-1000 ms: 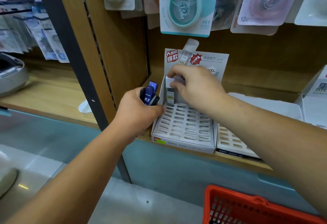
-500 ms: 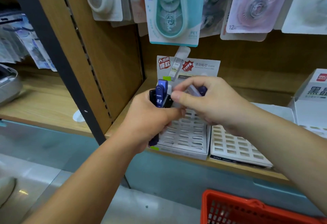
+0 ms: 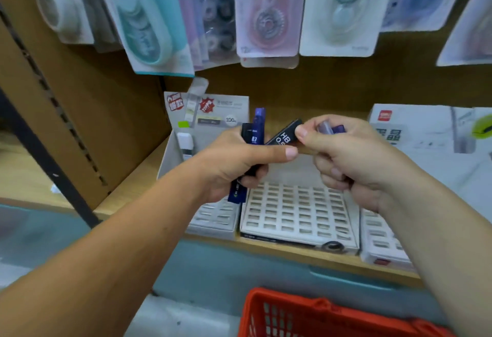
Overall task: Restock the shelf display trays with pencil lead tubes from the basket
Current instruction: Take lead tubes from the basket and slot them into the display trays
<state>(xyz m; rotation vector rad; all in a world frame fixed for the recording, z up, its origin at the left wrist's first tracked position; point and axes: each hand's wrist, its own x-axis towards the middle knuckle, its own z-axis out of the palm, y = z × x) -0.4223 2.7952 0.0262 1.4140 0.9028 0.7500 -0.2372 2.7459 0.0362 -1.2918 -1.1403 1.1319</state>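
Right now both my hands are up in front of the shelf (image 3: 292,253), above its front edge. My left hand (image 3: 231,166) is curled tight round a small bundle of lead tubes. A blue tube (image 3: 257,126) marked 0.3 stands upright out of the top of the fist, with a dark one just beside it, and a blue end pokes out below my fingers.

My right hand (image 3: 343,155) pinches the upper end of a black tube (image 3: 286,133) marked HB between thumb and forefinger. That tube is tilted, its lower end down against my left thumb. My other right fingers are curled in, and a pale purple tube (image 3: 331,127) is tucked behind the forefinger.

Three slotted white trays sit side by side along the shelf's front edge. The left tray (image 3: 213,217) has one white tube (image 3: 185,142) standing in its back left corner. The middle tray (image 3: 298,214) lies directly under my hands, and the right tray (image 3: 378,243) is partly hidden by my right forearm.

The red basket (image 3: 292,307) sits below the shelf at the bottom edge of my view. I cannot see what it holds.

Correction tape packs (image 3: 269,9) hang in a row above the trays.
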